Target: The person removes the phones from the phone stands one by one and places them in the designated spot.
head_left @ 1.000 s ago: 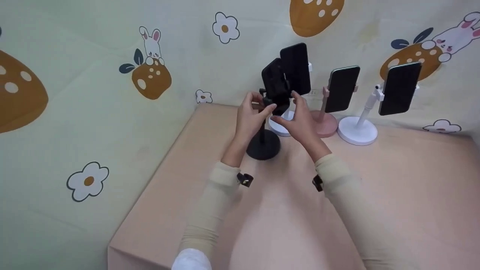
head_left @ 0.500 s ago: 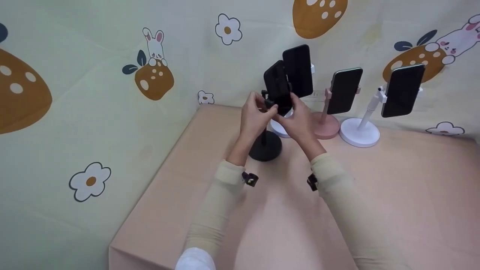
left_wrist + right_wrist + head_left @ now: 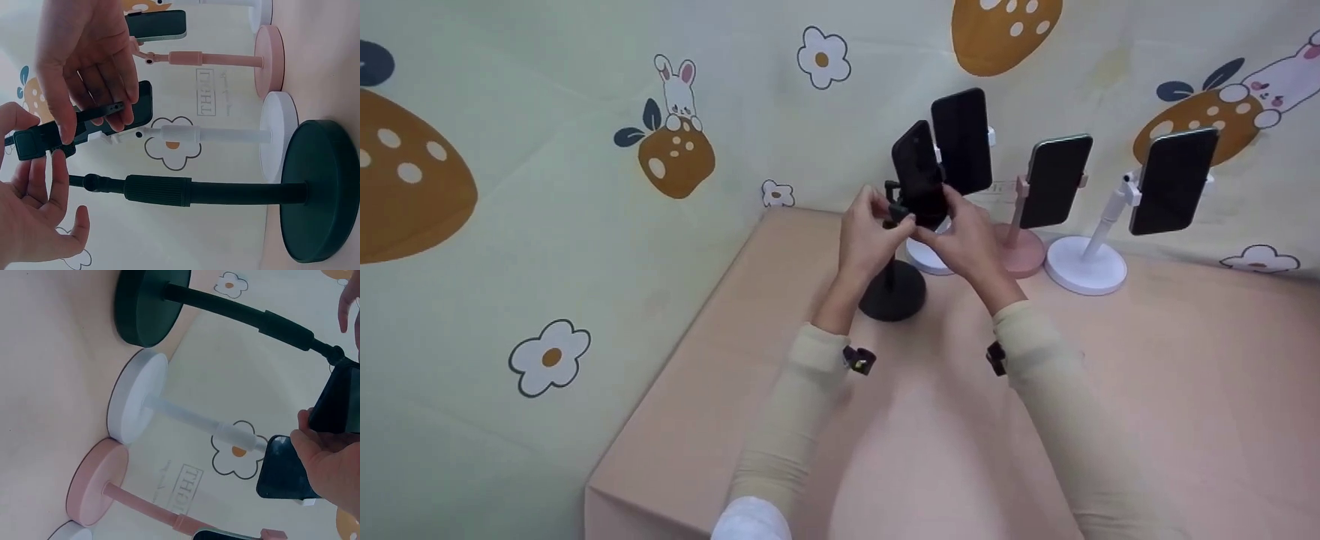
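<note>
A black phone stand rises from its round base at the left of the row, a black smartphone standing tilted at its top. My left hand pinches the black clamp between thumb and fingers, as the left wrist view shows. Opposite it, my right hand grips the phone's lower right edge; in the right wrist view its fingers and thumb lie along that edge. Both thumbs meet near the phone's lower end. The part of the clamp behind the phone is hidden.
Close behind stands a white stand with a dark phone. Further right are a pink stand and another white stand, each with a phone. A patterned cloth wall borders the pink-beige tabletop.
My right hand has closed in on the phone's lower edge, its thumb now near the left thumb. The left hand stays at the clamp. The whole view has shifted slightly.
</note>
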Action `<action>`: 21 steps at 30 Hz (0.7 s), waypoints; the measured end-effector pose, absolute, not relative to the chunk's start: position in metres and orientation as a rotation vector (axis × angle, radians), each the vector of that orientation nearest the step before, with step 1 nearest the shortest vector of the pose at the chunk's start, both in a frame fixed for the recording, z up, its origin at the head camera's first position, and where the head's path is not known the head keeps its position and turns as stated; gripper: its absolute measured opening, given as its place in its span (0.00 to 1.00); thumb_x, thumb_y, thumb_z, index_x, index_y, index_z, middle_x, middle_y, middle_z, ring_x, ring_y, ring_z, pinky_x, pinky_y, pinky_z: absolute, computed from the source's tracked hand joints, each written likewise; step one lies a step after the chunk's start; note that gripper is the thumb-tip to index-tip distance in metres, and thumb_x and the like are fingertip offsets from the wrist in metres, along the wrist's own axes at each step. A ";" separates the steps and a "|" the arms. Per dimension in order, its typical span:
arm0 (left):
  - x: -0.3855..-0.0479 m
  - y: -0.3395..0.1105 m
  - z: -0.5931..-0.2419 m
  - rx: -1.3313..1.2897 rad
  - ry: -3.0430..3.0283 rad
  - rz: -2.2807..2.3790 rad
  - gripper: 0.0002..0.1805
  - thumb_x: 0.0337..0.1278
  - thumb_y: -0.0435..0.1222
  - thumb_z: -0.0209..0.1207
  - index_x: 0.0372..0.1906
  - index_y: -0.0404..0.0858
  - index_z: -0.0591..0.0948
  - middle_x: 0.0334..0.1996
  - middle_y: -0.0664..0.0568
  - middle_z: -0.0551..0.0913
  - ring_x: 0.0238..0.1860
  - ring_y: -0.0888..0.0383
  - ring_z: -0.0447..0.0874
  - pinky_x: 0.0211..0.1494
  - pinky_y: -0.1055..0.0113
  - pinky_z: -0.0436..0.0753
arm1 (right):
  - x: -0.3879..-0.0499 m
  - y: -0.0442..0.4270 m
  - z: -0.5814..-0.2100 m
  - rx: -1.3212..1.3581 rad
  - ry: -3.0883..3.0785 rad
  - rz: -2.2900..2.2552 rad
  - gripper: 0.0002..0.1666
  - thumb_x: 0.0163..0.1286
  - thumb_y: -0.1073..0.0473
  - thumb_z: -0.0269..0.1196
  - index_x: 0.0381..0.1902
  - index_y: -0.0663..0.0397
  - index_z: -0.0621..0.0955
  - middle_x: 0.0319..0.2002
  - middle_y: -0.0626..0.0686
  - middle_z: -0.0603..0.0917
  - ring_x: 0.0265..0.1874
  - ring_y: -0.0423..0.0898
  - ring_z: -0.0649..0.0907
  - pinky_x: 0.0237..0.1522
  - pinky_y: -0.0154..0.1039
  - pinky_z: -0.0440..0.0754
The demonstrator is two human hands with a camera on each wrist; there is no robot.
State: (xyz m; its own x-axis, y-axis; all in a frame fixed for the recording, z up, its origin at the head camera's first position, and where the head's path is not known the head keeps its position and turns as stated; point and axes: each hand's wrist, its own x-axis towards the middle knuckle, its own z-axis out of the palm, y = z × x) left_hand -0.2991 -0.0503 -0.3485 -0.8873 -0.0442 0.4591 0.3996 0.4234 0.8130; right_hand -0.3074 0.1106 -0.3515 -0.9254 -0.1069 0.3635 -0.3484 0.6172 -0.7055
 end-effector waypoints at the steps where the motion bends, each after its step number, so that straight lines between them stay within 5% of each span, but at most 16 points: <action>1: -0.300 -0.049 -0.349 -0.300 -2.272 -1.463 0.15 0.53 0.38 0.66 0.36 0.37 0.72 0.35 0.47 0.80 0.42 0.54 0.81 0.52 0.62 0.82 | -0.307 0.113 -0.351 0.378 -2.556 1.224 0.44 0.62 0.46 0.70 0.71 0.58 0.69 0.61 0.62 0.81 0.58 0.55 0.80 0.65 0.53 0.76; 21: -0.296 -0.040 -0.345 -0.180 -2.366 -1.268 0.17 0.56 0.42 0.67 0.40 0.39 0.72 0.40 0.49 0.78 0.40 0.57 0.78 0.42 0.68 0.77 | -0.308 0.129 -0.345 0.358 -2.638 1.515 0.50 0.59 0.51 0.74 0.73 0.62 0.66 0.66 0.62 0.77 0.66 0.55 0.78 0.70 0.50 0.73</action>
State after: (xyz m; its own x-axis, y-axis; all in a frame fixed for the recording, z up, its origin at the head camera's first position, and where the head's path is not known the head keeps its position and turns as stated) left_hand -0.2961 -0.0396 -0.3455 -0.8913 -0.0935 0.4436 0.3177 0.5694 0.7582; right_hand -0.3083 0.1295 -0.3447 -0.9696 -0.1624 0.1831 -0.2400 0.4845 -0.8412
